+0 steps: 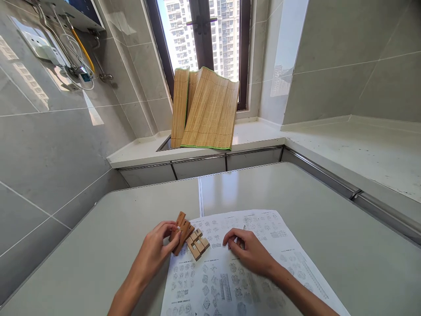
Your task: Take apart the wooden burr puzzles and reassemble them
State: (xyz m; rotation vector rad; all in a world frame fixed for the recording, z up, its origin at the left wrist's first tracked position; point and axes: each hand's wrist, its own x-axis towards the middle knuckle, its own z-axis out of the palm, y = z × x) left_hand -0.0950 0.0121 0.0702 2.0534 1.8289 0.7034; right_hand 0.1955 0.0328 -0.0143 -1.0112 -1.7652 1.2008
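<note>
Wood puzzle pieces sit at the sheet's top left corner. Our left hand pinches them, our right hand rests curled on the paper, holding nothing. We'd keep the notches lined up; plenty of bare table ahead, left edge closer.

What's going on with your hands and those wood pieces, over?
Left hand holding wood pieces over the sheet's edge. Right hand flat on the sheet, holding nothing. More notched pieces lie beside the held ones. Nothing in the way.
</note>
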